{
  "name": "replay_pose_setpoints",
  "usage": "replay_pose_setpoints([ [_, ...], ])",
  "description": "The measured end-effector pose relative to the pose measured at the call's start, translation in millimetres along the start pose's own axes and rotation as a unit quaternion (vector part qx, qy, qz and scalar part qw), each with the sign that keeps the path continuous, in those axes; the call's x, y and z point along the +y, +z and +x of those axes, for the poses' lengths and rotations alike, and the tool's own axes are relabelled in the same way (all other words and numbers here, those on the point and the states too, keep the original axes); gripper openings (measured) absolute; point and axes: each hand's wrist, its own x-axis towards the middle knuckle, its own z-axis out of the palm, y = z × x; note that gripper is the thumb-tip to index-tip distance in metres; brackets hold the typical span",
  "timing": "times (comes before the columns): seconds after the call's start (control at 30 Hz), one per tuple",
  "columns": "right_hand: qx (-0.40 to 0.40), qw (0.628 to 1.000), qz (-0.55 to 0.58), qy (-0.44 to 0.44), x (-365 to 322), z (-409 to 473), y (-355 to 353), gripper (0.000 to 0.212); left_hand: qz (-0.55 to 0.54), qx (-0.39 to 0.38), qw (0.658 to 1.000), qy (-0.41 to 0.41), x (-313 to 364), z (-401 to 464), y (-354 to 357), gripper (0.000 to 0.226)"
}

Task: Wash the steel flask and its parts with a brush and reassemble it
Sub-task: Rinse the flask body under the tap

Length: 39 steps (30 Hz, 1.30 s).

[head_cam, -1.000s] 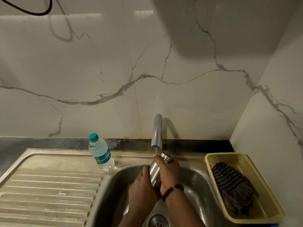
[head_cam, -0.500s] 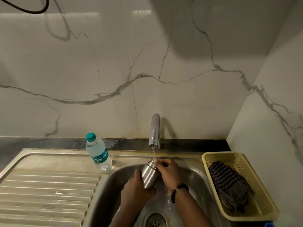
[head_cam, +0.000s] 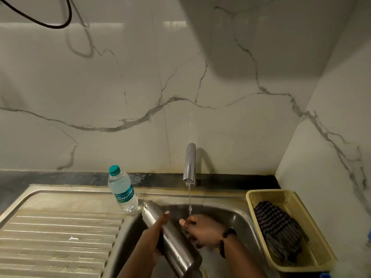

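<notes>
Your left hand (head_cam: 155, 235) grips the steel flask (head_cam: 170, 239) over the sink (head_cam: 236, 215), long axis 10-to-4 o'clock, neck at 10. Right hand (head_cam: 200, 230), fingers loosely curled and holding nothing, lies at its 3 o'clock under the tap stream (head_cam: 189, 199).

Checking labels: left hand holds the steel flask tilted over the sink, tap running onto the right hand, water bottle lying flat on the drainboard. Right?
One error: the water bottle stands upright, capped, by the sink edge, per the head view. The left hand does hold the tilted steel flask, and the tap runs onto the right hand.
</notes>
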Motion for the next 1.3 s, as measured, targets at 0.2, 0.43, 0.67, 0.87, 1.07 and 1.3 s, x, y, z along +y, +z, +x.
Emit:
replay_pose_setpoints([
  [0.2, -0.063, 0.993, 0.008, -0.103, -25, -42, -20, 0.056, -0.182, -0.039, 0.976, -0.115, -2, -11, -1, 0.052],
  [0.43, 0.054, 0.946, -0.180, -0.265, -41, -54, 8, 0.091, -0.252, -0.067, 0.960, -0.103, -3, -12, 1, 0.058],
  [0.67, 0.218, 0.923, -0.208, -0.239, -56, -39, 20, 0.080, 0.213, 0.104, 0.938, 0.254, -32, 8, -40, 0.037],
  [0.87, 0.198, 0.932, -0.214, -0.217, -68, -32, 33, 0.084, 0.300, 0.033, 0.838, 0.455, -31, -4, -43, 0.087],
  [1.07, 0.116, 0.972, 0.109, -0.173, -63, -26, 14, 0.032, 0.234, 0.152, 0.842, 0.462, -17, -25, -49, 0.077],
  [1.3, 0.377, 0.916, -0.097, -0.099, -59, 34, -32, 0.005, 0.214, 0.172, 0.853, 0.444, -4, -40, -52, 0.081],
])
